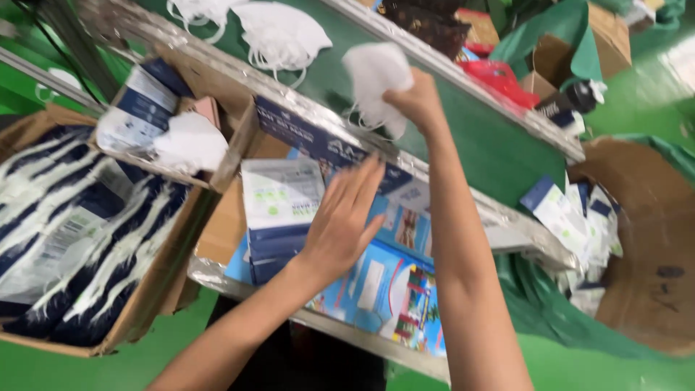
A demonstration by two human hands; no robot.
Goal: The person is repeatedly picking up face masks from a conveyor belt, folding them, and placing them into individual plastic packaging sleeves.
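Observation:
My right hand is raised over the green conveyor belt and grips a white folded face mask. My left hand is spread flat with fingers apart on a stack of blue and white packets lying on the silver tray in front of me. A colourful blue printed sheet lies under my left wrist. More white masks lie further up the belt.
A cardboard box of dark blue and white striped packets stands at the left. A smaller box holds packets and a white mask. At the right, a large brown bin holds loose packets. Red items lie beyond the belt.

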